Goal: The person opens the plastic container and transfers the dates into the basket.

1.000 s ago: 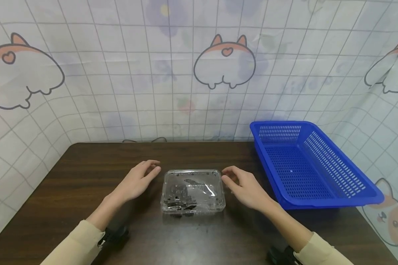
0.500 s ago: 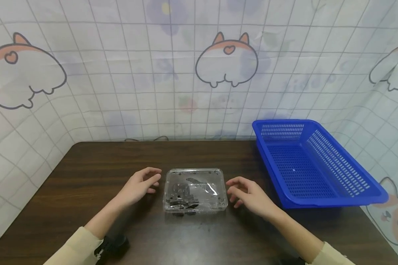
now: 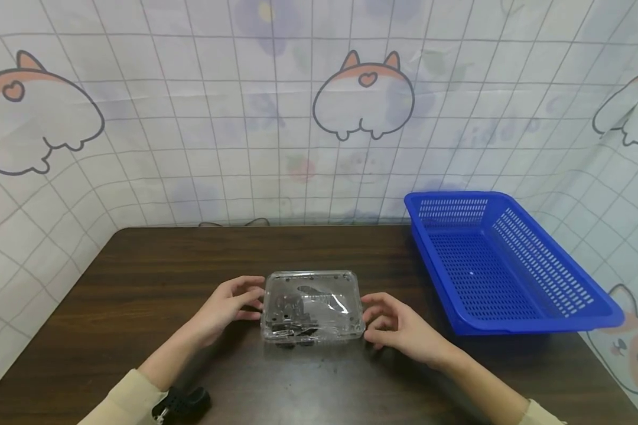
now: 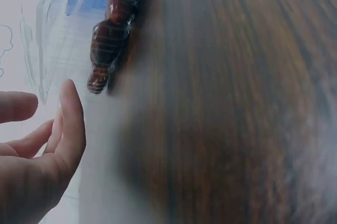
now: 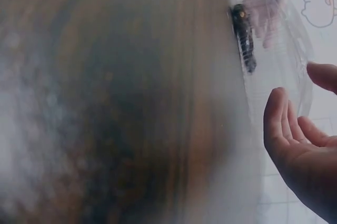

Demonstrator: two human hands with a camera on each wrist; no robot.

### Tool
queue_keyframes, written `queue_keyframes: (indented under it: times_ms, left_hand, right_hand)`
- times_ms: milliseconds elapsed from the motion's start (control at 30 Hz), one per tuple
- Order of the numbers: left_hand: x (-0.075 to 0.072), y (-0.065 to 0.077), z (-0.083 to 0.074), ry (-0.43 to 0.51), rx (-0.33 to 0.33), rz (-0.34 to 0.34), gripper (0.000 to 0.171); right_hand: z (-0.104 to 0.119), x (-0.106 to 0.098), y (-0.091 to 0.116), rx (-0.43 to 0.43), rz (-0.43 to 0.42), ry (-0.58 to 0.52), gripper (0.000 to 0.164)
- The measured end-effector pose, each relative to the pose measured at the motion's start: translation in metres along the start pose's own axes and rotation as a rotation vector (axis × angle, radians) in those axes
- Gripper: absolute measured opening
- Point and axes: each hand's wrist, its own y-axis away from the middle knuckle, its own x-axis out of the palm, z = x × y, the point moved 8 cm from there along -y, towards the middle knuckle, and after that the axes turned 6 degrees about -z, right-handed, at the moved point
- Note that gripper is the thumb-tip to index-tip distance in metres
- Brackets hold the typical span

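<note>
A clear plastic clamshell box [image 3: 324,304] with its lid down lies on the dark wooden table. In the left wrist view, dark reddish-brown glossy lumps [image 4: 109,42] show through its wall; their kind is unclear. My left hand [image 3: 225,307] is at the box's left side, fingers loosely bent, fingertips at the wall. At the opposite side is my right hand [image 3: 401,327], its fingertips close against the right wall near the front corner. Whether either hand firmly touches the plastic is hard to tell. Thumb and fingers stand apart in both wrist views.
A blue plastic basket [image 3: 452,295] with slotted walls stands at the right of the table. Behind the table [image 3: 154,254] hangs a white gridded cloth [image 3: 234,147] with cartoon dogs. A black strap device [image 3: 183,404] sits at the left wrist.
My left hand has moved right and slightly down to the box's left wall. The right hand has dropped lower along the right wall, its fingers now closer to it. The box lies still.
</note>
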Motion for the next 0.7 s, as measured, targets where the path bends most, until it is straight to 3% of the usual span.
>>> queue_keyframes:
  times_ms: [233, 700]
  left_hand:
    - [0.0035, -0.0014, 0.0021, 0.049, -0.007, 0.034, 0.046]
    - [0.0056, -0.0059, 0.0055, 0.126, -0.044, 0.077, 0.052]
  right_hand:
    - [-0.0027, 0.0017, -0.0018, 0.0, -0.005, -0.023, 0.063]
    - [-0.0065, 0.0053, -0.0026, 0.081, -0.006, -0.138, 0.065]
